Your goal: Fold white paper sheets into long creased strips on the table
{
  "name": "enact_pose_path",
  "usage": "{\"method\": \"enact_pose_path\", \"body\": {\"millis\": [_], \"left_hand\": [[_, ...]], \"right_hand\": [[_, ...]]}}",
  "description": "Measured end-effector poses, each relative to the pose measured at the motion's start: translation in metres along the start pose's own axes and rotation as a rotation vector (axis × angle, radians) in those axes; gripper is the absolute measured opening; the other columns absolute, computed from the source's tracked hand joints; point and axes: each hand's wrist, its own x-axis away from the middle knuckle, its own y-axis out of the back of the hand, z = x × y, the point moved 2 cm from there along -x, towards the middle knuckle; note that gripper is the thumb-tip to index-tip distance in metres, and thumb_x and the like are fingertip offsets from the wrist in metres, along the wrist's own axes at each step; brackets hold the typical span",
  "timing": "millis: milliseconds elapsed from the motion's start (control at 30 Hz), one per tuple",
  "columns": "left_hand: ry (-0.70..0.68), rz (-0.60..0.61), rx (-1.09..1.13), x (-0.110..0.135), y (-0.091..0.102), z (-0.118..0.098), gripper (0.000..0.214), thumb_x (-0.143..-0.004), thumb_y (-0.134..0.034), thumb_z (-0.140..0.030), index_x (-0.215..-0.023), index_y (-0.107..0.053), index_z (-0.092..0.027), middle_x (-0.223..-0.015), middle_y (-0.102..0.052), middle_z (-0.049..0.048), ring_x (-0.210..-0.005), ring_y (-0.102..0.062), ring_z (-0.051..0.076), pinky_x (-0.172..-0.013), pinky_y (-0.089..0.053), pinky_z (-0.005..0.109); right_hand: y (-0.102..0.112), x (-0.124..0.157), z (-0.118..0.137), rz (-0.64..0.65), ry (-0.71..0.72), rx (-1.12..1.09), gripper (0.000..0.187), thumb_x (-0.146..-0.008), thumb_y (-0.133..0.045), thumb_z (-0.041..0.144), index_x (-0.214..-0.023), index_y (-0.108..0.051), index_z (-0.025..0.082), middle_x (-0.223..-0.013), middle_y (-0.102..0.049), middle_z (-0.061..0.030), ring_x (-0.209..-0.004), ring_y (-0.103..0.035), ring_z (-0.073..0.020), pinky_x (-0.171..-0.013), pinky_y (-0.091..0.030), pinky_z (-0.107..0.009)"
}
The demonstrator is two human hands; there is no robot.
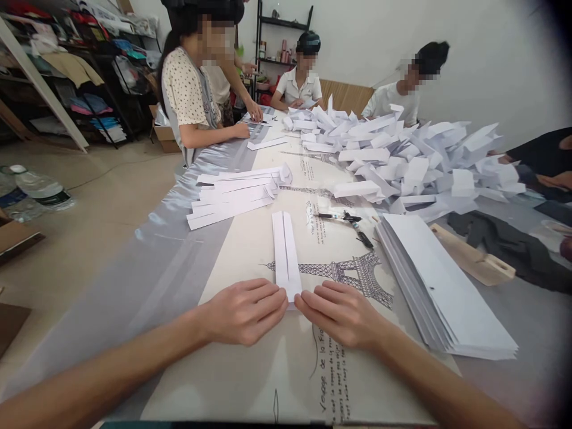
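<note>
A long white paper strip (285, 250), its two long edges folded to the middle, lies lengthwise on the table in front of me. My left hand (243, 311) and my right hand (342, 313) meet at its near end, fingers together and curled down on the paper, pressing or pinching that end. The strip rests on a cream tablecloth (250, 244) printed with an Eiffel Tower drawing.
A stack of flat white sheets (442, 286) lies at my right, several folded strips (236, 196) at the left, a big heap of folded paper pieces (402, 161) beyond. Pens (339, 217) and a wooden block (473, 256) lie nearby. Several people sit around the far end.
</note>
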Motion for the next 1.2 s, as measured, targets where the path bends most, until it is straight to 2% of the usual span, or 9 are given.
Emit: {"method": "enact_pose_path", "body": {"millis": [267,400,500,600,700,800,900,1000,1200], "left_hand": [[0.098,-0.058,0.045,-0.004,0.002,-0.007,0.008,-0.095,-0.063,-0.013,-0.102,-0.066,-0.012,-0.092,-0.075,0.0108,-0.085,-0.071,0.022,-0.074,-0.060,0.034],[0.678,-0.148,0.444,-0.004,0.004,0.004,0.023,-0.102,-0.055,-0.031,-0.086,-0.061,-0.016,-0.074,-0.065,0.0032,-0.066,-0.061,0.016,-0.060,-0.052,0.028],[1.155,0.075,1.070,-0.002,-0.004,0.007,0.046,-0.106,-0.046,-0.046,-0.072,-0.057,-0.017,-0.056,-0.051,-0.0037,-0.047,-0.050,0.010,-0.047,-0.040,0.023],[1.348,0.213,1.502,-0.001,-0.011,0.002,0.047,-0.099,-0.058,-0.055,-0.072,-0.060,-0.016,-0.058,-0.055,-0.0038,-0.042,-0.047,0.007,-0.043,-0.033,0.020],[1.359,0.178,1.548,0.002,-0.014,0.002,0.041,-0.092,-0.070,-0.051,-0.074,-0.062,-0.015,-0.065,-0.060,-0.0024,-0.046,-0.047,0.006,-0.045,-0.031,0.019],[1.349,0.145,1.474,0.005,-0.015,0.004,0.040,-0.094,-0.068,-0.049,-0.075,-0.062,-0.015,-0.058,-0.056,-0.0041,-0.046,-0.045,0.006,-0.048,-0.032,0.020],[1.326,0.110,1.407,0.004,-0.014,0.003,0.037,-0.097,-0.065,-0.045,-0.074,-0.061,-0.016,-0.054,-0.051,-0.0060,-0.048,-0.043,0.007,-0.052,-0.034,0.021],[1.279,0.094,1.332,0.000,-0.014,-0.002,0.034,-0.098,-0.064,-0.040,-0.075,-0.062,-0.016,-0.058,-0.051,-0.0048,-0.053,-0.046,0.009,-0.056,-0.036,0.022],[1.184,0.081,1.346,-0.003,-0.014,-0.005,0.022,-0.098,-0.063,-0.035,-0.092,-0.074,-0.016,-0.089,-0.070,0.0044,-0.072,-0.056,0.014,-0.068,-0.049,0.026]], "right_hand": [[-0.003,0.004,0.004,-0.029,-0.045,0.005,0.021,-0.094,-0.059,0.001,-0.093,-0.064,0.022,-0.080,-0.066,-0.0007,-0.067,-0.055,-0.0151,-0.057,-0.045,-0.032],[0.000,0.005,0.002,-0.114,-0.050,0.064,0.024,-0.093,-0.061,0.000,-0.086,-0.065,0.022,-0.077,-0.064,-0.0004,-0.066,-0.053,-0.0150,-0.055,-0.043,-0.032],[0.007,-0.001,0.004,-0.131,0.015,0.111,0.022,-0.090,-0.064,-0.002,-0.082,-0.067,0.019,-0.079,-0.067,-0.0025,-0.066,-0.051,-0.0154,-0.053,-0.042,-0.033],[0.008,-0.008,0.009,-0.133,0.046,0.102,0.019,-0.091,-0.062,0.000,-0.084,-0.069,0.016,-0.085,-0.070,-0.0054,-0.067,-0.051,-0.0157,-0.051,-0.041,-0.033],[0.003,-0.009,0.008,-0.208,-0.076,-0.006,0.020,-0.092,-0.062,0.002,-0.104,-0.069,0.016,-0.085,-0.068,-0.0055,-0.069,-0.054,-0.0171,-0.053,-0.044,-0.033],[-0.004,-0.005,-0.003,-0.243,-0.496,-0.388,0.033,-0.095,-0.065,0.020,-0.128,-0.059,0.021,-0.090,-0.065,-0.0043,-0.066,-0.056,-0.0156,-0.054,-0.048,-0.031],[-0.013,-0.001,-0.010,-0.063,-0.949,-1.019,0.025,-0.097,-0.063,0.041,-0.114,-0.063,0.022,-0.080,-0.061,0.0001,-0.053,-0.050,-0.0108,-0.044,-0.042,-0.026],[-0.016,-0.002,-0.009,0.061,-1.225,-1.385,0.028,-0.092,-0.070,0.048,-0.102,-0.065,0.022,-0.074,-0.060,0.0028,-0.043,-0.040,-0.0062,-0.037,-0.031,-0.022],[-0.016,-0.004,-0.009,0.109,-1.183,-1.480,0.028,-0.088,-0.077,0.045,-0.104,-0.070,0.024,-0.071,-0.060,0.0028,-0.047,-0.044,-0.0089,-0.041,-0.038,-0.025]]}}
